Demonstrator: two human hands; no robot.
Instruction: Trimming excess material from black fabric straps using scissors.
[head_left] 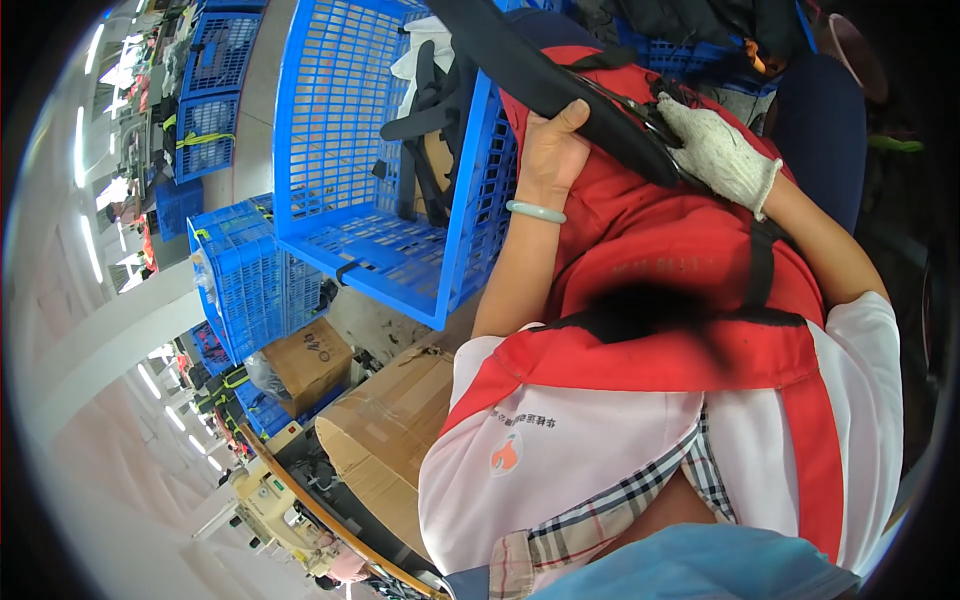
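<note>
Pale blue fabric (690, 565) nearest the lens, a black strip (610, 130) in the left hand (555, 150)

Largest are the white shirt (600, 430) and the red apron (640, 240), spread beneath both hands and toward the wearer from them. To the left of the left hand stands a big blue lattice basket (460, 260), its near side just beside the wrist. Down and left of that hand is a tan cardboard carton (390, 430); farther left, a blue crate (255, 280). Well apart from the hand, lower left, sits a cream sewing machine (275, 505).

The strip, long and thick, slants across the left hand, its lower end close to the right hand (715, 150). The bare left hand grips it, thumb on the upper face, fingers hidden beneath. More black strips (425, 125) rest inside the basket, left of the same hand.

The right hand, in a whitish knitted glove, is curled around a dark metal tool (648, 120), perhaps scissors, partly covered and lying along the strip's right edge. Whether the gloved fingers touch the strip, I cannot tell. Smallest, a pale green bangle (536, 211) rings the left wrist.
</note>
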